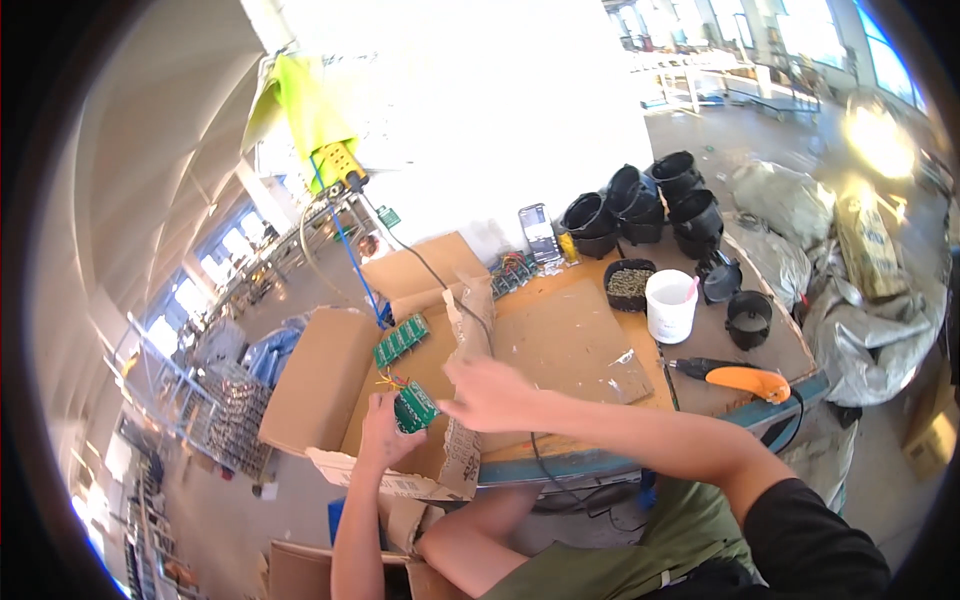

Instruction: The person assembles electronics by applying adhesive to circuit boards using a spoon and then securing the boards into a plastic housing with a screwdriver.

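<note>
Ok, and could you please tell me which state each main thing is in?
Cardboard box: open, flaps spread.
Near green board: held in the left hand.
Far green board: lying in the box.
White tub: upright, open, pink item inside.
Black bowl: holding small parts.
Orange-handled tool: lying down.
Phone: upright, screen lit.

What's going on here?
Someone's handling a green board with small wires at one end. The left hand holds it over an open cardboard box; the right hand is close beside it, though whether it touches the board is unclear. A second board lies in the box. Right of the box, an orange-handled tool lies on the table, and a white tub stands near it.
</note>
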`<state>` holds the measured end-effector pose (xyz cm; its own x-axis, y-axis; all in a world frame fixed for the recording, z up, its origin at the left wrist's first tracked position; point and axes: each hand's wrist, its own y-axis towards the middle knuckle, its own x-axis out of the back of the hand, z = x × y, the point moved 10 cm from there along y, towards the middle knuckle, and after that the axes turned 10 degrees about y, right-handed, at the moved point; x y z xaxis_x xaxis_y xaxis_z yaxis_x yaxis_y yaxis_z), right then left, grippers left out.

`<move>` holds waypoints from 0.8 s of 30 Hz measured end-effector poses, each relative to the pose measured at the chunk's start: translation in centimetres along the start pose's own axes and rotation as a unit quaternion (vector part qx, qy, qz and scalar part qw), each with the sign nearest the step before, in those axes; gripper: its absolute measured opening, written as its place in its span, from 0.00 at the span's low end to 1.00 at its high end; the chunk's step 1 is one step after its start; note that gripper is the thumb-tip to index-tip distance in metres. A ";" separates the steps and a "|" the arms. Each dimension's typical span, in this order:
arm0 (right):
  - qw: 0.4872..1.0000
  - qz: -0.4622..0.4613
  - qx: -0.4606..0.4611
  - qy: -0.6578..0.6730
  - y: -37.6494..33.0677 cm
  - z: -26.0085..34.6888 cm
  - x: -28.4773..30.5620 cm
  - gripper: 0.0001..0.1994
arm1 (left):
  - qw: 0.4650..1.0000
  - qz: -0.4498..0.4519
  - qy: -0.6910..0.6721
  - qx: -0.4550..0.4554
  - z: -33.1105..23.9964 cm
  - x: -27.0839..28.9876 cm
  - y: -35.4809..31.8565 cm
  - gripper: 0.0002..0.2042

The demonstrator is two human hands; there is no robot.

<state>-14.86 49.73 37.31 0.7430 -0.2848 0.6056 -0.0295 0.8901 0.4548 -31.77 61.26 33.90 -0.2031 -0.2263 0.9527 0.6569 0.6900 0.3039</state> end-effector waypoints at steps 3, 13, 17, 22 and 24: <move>0.991 -0.066 -0.073 0.087 5.7 -2.5 -3.6 0.28 | 0.991 -0.123 -0.003 -0.056 -6.6 5.1 -0.3 0.37; 0.988 -0.105 -0.087 0.069 7.2 -3.0 -6.5 0.26 | 0.982 -0.090 0.164 -0.007 -7.6 2.7 -0.4 0.39; 0.987 -0.109 -0.115 0.039 7.6 -2.5 -6.8 0.22 | 0.971 -0.119 0.208 -0.026 -5.9 1.4 0.1 0.38; 0.985 -0.143 -0.100 0.005 8.8 -1.3 -6.5 0.17 | 0.963 -0.189 0.189 -0.038 -5.4 1.9 0.5 0.35; 0.983 -0.164 -0.087 -0.005 9.3 -0.5 -6.4 0.16 | 0.967 -0.173 0.185 -0.018 -5.0 1.9 1.0 0.37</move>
<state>-19.61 60.01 37.34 0.6864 -0.5691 0.4527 0.3257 0.7972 0.5083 -27.84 58.07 36.03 -0.1454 -0.6752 0.7232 0.6218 0.5062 0.5976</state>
